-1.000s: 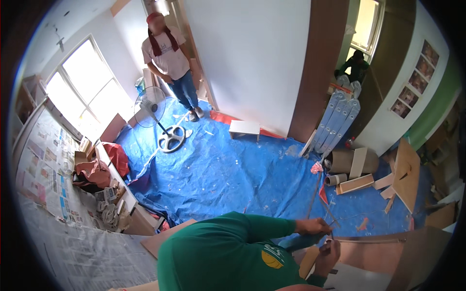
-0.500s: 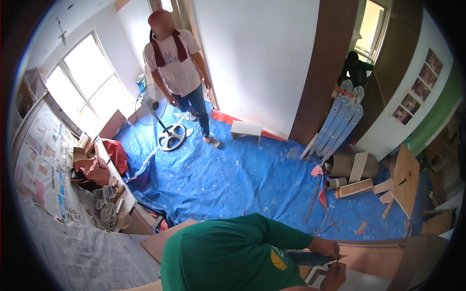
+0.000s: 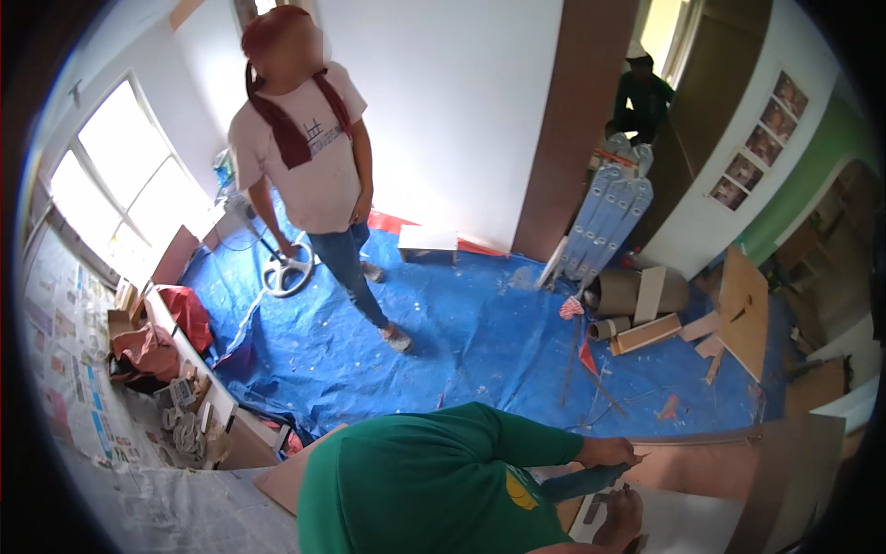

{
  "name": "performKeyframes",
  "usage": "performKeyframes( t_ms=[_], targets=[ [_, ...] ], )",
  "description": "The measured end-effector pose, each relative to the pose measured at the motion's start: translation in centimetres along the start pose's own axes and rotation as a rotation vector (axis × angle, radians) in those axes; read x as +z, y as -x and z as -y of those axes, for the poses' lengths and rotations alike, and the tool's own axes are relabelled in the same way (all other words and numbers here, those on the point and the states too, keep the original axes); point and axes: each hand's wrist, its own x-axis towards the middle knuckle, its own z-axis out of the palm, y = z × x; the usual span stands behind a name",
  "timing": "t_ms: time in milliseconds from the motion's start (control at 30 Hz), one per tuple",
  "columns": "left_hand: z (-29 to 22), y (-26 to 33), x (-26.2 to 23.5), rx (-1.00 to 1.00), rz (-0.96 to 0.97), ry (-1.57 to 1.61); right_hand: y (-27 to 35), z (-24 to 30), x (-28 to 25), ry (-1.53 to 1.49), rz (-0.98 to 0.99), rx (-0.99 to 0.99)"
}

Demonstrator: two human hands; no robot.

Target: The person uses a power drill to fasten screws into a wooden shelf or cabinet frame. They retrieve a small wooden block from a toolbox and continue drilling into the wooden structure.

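Note:
At the lower right, beyond my green sleeve, my left hand (image 3: 605, 451) has its fingers pinched together on something thin that I cannot make out. Just below it, my right hand (image 3: 622, 517) is closed above a white panel (image 3: 688, 517). Whatever it grips is too small to tell. A grey angled piece (image 3: 593, 508) lies on the panel beside that hand. Under the panel's far side runs a brown board (image 3: 701, 469). My bent leg in blue jeans (image 3: 583, 482) shows between the two arms.
A co-worker (image 3: 305, 157) stands on the blue tarp (image 3: 471, 351), before a pedestal fan (image 3: 288, 270). Another person (image 3: 641, 97) is behind a folded ladder (image 3: 604, 222). Right: wood offcuts (image 3: 646, 332). Centre back: a small white stool (image 3: 427, 242). Left: a paper-covered surface (image 3: 78, 369).
The co-worker has stepped nearer, now partly in front of the fan. The person behind the ladder shows more of the body. My view has shifted right; my hands are slightly further apart.

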Motion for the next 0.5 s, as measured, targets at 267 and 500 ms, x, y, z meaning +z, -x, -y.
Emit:
performKeyframes(
  t_ms=[267, 500],
  targets=[
    [2.2, -0.3, 2.2, -0.088, 0.192, -0.001, -0.8, 1.6, 1.0, 0.330, -0.392, 0.080],
    [2.1, 1.1, 2.4, -0.240, 0.220, 0.040, -0.1, -0.7, 0.3, 0.259, -0.317, -0.015]
  ],
)
